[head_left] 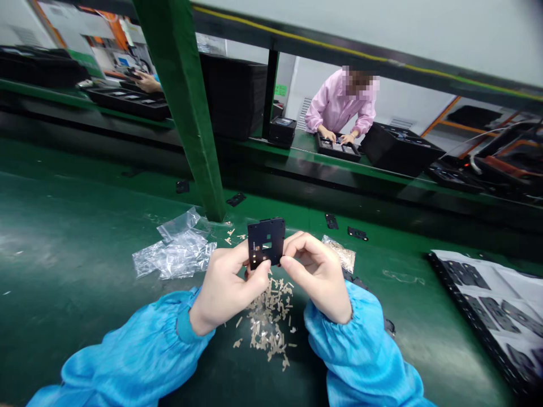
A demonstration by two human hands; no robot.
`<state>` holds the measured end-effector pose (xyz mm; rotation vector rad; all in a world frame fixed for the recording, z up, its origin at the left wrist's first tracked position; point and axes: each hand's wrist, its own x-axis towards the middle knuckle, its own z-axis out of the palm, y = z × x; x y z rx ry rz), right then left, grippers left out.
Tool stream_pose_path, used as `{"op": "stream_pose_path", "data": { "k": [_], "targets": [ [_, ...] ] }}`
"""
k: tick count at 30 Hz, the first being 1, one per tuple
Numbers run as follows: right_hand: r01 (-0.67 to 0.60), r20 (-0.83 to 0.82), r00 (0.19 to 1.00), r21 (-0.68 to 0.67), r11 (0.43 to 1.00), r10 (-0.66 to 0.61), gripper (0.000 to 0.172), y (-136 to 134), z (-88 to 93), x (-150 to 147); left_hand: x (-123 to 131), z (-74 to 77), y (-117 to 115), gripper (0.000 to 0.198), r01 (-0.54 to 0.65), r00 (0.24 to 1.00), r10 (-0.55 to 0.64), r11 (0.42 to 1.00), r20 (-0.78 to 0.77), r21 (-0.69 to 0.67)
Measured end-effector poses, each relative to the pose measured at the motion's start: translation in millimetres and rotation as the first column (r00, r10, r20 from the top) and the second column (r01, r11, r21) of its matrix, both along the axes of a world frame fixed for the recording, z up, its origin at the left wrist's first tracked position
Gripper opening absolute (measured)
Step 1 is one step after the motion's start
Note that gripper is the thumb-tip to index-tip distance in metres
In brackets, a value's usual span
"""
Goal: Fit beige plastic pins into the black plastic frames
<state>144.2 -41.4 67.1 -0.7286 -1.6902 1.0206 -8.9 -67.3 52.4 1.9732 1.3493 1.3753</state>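
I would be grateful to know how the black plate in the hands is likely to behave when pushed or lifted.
The black plate is probably stiff, as it stands up from the left hand with no visible bend. The openings through it suggest it may be fairly light, and perhaps weaker around them if pressed.

Thin black rectangular plate with cut-outs (pixel 276 233): matt, smooth, plastic-looking; small bright spots with metallic glint. Loose clear plastic bags (pixel 182 254): thin, crinkled, glossy. Scattered small flat tan pieces (pixel 271 339): mostly dull; material unclear. Broad green tabletop (pixel 97 192): smooth, soft sheen. Puffy blue sleeves (pixel 139 350): gathered cloth, faint sheen. Slanted green post (pixel 182 107): smooth, low gloss.
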Motion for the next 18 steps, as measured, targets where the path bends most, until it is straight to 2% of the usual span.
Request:
{"op": "stream_pose_path", "data": {
  "k": [4,10,18],
  "targets": [
    [-0.046,-0.019,0.999,-0.02,0.999,0.045,0.009,1.8,1.1,0.8,-1.9,-2.0,0.7,0.011,0.042,0.997,-0.038,0.997,0.061,-0.072],
    [-0.032,-0.034,0.999,-0.042,0.999,0.03,0.01,0.8,0.9,0.2,-2.8,-2.3,0.2,0.013,0.086,0.99,-0.07,0.986,0.121,-0.14],
    [-0.041,-0.05,0.998,-0.095,0.995,0.036,0.011,0.2,-0.8,-0.1,-2.2,-0.2,1.5,0.012,0.133,0.978,-0.103,0.978,0.182,-0.163]
  ]
}}
